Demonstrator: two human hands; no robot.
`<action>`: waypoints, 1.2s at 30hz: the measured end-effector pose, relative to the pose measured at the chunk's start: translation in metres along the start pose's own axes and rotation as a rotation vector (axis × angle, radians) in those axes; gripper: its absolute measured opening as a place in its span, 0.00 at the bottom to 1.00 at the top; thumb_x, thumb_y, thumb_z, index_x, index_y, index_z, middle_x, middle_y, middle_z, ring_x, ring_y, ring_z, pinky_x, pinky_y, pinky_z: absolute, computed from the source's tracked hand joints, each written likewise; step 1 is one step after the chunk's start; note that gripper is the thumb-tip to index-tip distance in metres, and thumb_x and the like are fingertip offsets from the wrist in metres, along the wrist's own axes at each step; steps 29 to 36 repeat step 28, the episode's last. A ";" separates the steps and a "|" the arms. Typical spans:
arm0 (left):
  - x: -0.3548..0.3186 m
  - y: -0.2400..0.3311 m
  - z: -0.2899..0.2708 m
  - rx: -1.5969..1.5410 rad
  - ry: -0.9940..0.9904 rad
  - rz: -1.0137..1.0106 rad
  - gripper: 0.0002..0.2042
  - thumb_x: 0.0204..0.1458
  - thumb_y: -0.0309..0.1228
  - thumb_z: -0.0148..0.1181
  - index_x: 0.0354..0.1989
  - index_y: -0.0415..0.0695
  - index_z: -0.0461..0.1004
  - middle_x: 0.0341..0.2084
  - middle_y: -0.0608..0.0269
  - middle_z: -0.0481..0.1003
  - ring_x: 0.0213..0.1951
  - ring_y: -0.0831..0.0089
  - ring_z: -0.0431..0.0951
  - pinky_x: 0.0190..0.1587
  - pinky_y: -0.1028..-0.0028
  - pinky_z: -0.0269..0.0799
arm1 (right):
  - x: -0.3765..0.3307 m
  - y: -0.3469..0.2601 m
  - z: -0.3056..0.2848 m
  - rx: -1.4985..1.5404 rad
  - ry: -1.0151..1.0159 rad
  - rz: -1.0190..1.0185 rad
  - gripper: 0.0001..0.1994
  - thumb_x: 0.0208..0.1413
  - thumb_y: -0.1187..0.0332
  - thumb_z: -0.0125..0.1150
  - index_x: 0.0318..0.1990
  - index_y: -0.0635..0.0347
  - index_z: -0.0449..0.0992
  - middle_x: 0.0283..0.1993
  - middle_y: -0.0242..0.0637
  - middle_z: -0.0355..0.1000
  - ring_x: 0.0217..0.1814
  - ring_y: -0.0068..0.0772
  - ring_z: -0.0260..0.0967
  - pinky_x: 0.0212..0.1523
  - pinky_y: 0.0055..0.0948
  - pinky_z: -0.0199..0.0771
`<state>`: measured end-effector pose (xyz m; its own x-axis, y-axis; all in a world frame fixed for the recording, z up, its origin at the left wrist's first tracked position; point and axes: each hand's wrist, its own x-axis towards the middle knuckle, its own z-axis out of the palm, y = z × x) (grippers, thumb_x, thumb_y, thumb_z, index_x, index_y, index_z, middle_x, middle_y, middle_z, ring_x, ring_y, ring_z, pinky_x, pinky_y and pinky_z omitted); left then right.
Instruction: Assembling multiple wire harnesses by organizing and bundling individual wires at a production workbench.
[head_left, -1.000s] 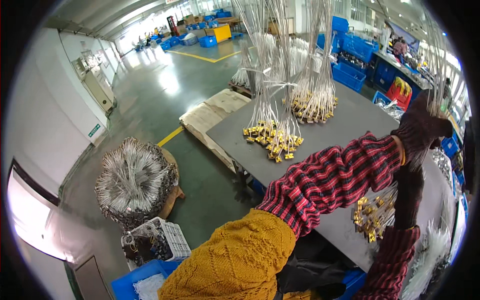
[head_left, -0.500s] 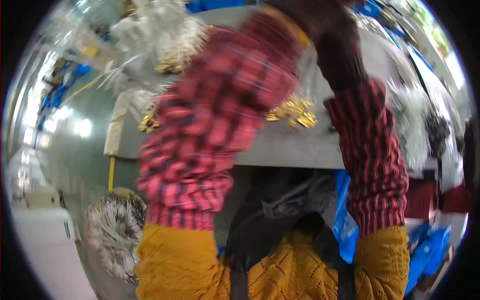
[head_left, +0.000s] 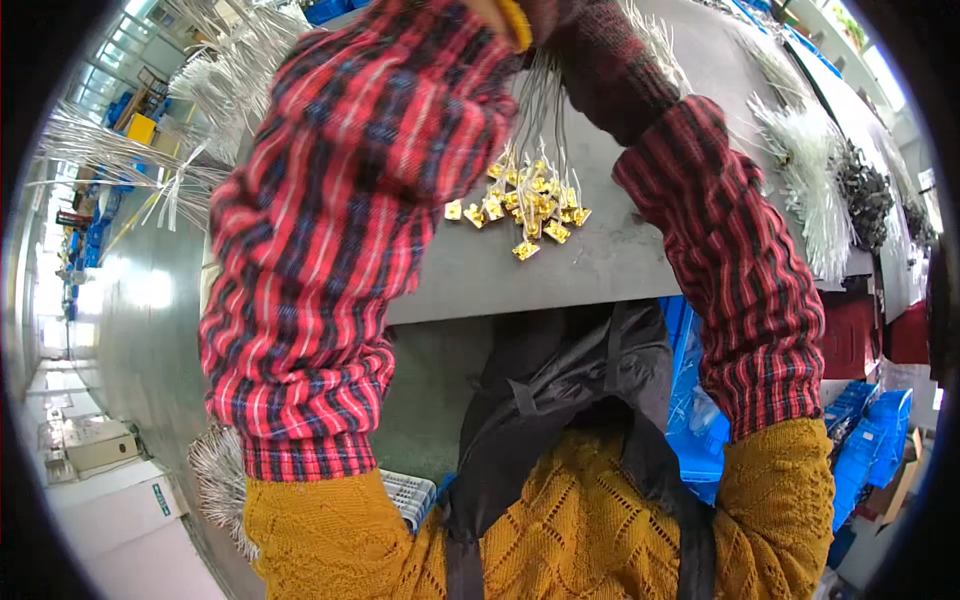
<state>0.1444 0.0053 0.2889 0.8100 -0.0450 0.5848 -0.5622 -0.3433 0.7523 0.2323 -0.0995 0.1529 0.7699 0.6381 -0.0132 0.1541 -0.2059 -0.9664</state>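
Both my arms, in red plaid sleeve covers, reach to the far edge of the head view. My left hand (head_left: 505,14) is mostly cut off there, a yellow band at its wrist. My right hand (head_left: 597,55), in a dark maroon knit glove, is beside it. The fingers of both are hidden. Below them, a bundle of grey-white wires (head_left: 545,105) hangs down from between the hands. Gold-coloured metal terminals (head_left: 535,205) at the wire ends lie fanned out on the grey table (head_left: 500,290). Whether either hand grips the wires cannot be seen.
More wire bundles (head_left: 110,145) lie at the far left, and another white bundle (head_left: 810,215) with black ends (head_left: 865,195) at the right. Blue crates (head_left: 865,450) stand low at the right. White boxes (head_left: 110,495) are at the lower left. A black apron (head_left: 570,370) covers my lap.
Both arms have shifted left. The gold-ended wires now show more fully below my hands, and the blur has cleared.
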 end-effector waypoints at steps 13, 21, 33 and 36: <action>-0.046 0.008 -0.093 0.673 0.152 0.392 0.13 0.55 0.32 0.55 0.47 0.43 0.74 0.30 0.65 0.73 0.30 0.71 0.73 0.35 0.69 0.72 | -0.022 -0.079 0.068 -0.113 -0.208 -0.169 0.12 0.57 0.60 0.62 0.41 0.59 0.80 0.30 0.40 0.77 0.35 0.34 0.76 0.40 0.38 0.78; -0.348 -0.030 -0.028 1.405 0.067 0.014 0.14 0.59 0.23 0.51 0.53 0.40 0.75 0.49 0.49 0.77 0.47 0.58 0.79 0.51 0.66 0.75 | -0.037 0.042 0.167 -0.959 -0.199 -0.827 0.04 0.45 0.66 0.60 0.24 0.52 0.79 0.20 0.39 0.73 0.24 0.45 0.75 0.24 0.44 0.74; -0.392 0.043 0.036 0.068 0.225 -1.034 0.15 0.59 0.34 0.59 0.50 0.39 0.76 0.44 0.57 0.78 0.47 0.68 0.77 0.53 0.66 0.72 | -0.095 0.130 0.192 -0.740 -0.572 -0.208 0.12 0.56 0.54 0.53 0.34 0.47 0.79 0.27 0.40 0.76 0.37 0.42 0.78 0.37 0.47 0.79; -0.392 0.043 0.036 0.068 0.225 -1.034 0.15 0.59 0.34 0.59 0.50 0.39 0.76 0.44 0.57 0.78 0.47 0.68 0.77 0.53 0.66 0.72 | -0.095 0.130 0.192 -0.740 -0.572 -0.208 0.12 0.56 0.54 0.53 0.34 0.47 0.79 0.27 0.40 0.76 0.37 0.42 0.78 0.37 0.47 0.79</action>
